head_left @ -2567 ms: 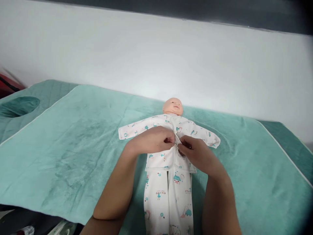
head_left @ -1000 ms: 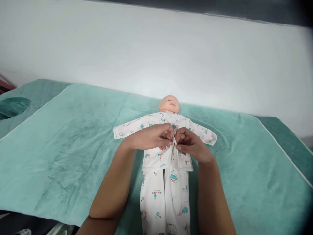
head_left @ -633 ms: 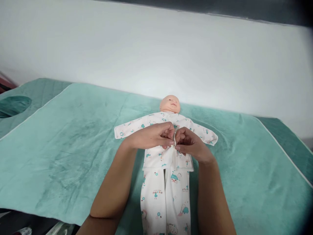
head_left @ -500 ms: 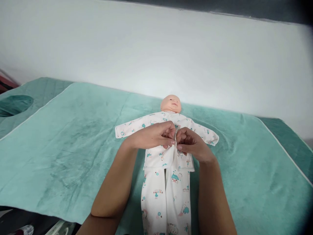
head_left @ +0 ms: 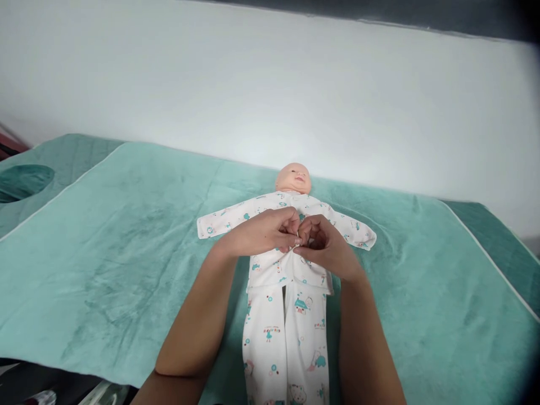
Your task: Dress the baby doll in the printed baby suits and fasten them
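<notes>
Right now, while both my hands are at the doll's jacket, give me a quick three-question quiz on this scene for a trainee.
1. What colour is the cover beneath the doll? a) red b) green c) yellow
2. True or false: the doll lies face down.
3. Fill in the gap: the left hand and right hand meet at the ____ of the printed jacket, above the trousers.

Key:
1. b
2. False; it lies face up.
3. front
</notes>
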A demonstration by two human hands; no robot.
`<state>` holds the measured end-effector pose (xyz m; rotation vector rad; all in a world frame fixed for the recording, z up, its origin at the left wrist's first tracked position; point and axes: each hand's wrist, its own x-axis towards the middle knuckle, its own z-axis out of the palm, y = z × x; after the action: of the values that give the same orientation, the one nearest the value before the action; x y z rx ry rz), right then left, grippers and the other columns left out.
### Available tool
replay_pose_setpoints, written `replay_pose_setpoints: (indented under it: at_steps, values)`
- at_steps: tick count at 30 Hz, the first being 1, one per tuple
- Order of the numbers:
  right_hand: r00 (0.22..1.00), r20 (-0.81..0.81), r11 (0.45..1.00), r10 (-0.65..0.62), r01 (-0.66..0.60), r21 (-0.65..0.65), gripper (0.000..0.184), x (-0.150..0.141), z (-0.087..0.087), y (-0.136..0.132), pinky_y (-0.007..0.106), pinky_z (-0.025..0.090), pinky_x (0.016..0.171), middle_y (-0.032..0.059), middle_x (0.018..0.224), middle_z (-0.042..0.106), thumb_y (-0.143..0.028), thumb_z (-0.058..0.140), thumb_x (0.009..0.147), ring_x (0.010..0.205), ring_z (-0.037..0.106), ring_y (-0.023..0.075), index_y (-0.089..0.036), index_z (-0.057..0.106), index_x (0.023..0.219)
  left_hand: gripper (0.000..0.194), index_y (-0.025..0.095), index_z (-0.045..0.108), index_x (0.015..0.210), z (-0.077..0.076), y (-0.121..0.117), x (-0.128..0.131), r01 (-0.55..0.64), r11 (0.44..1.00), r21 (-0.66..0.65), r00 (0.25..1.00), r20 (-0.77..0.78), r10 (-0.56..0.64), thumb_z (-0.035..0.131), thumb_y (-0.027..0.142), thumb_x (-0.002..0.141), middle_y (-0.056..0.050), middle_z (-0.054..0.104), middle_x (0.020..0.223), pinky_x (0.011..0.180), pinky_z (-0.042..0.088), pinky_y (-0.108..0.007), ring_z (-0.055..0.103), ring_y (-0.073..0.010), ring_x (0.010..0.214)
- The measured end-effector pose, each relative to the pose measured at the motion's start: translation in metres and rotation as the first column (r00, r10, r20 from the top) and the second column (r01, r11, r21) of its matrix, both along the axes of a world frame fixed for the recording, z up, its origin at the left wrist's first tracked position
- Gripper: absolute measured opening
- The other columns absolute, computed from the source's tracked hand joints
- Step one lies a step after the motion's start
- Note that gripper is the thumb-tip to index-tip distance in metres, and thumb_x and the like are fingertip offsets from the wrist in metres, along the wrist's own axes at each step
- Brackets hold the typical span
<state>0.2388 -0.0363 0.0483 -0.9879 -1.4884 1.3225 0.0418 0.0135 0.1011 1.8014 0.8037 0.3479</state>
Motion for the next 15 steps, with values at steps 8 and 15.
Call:
replay_pose_setpoints:
  at_steps: [8, 15]
  values:
    - [0.994, 0.034, 0.993, -0.1, 0.097, 0.068, 0.037, -0.0053, -0.0068, 0.0038, 0.024, 0.04, 0.058, -0.0012, 0.089, 0.057, -0.025, 0.079, 0.073, 0.076, 0.054, 0.0127, -0.025, 0.051, 0.098, 0.008, 0.021, 0.052, 0.079, 0.0042, -0.0062, 0.0079, -0.088, 0.96, 0.267, 0.972, -0.188, 0.142, 0.056, 0.029, 0.081, 0.002, 0.058, 0.075, 0.055, 0.03, -0.026, 0.05, -0.0133, 0.067]
    - [0.999, 0.012, 0.999, -0.045, 0.045, 0.022, 0.049, 0.0005, -0.0046, 0.0039, 0.022, 0.041, 0.056, -0.0003, 0.099, 0.055, -0.024, 0.082, 0.071, 0.082, 0.056, 0.0126, -0.028, 0.046, 0.104, 0.007, 0.022, 0.051, 0.081, 0.0049, -0.0063, 0.0073, -0.055, 0.969, 0.242, 0.975, -0.197, 0.105, 0.055, 0.024, 0.076, 0.004, 0.056, 0.073, 0.054, 0.03, -0.025, 0.046, -0.0119, 0.064]
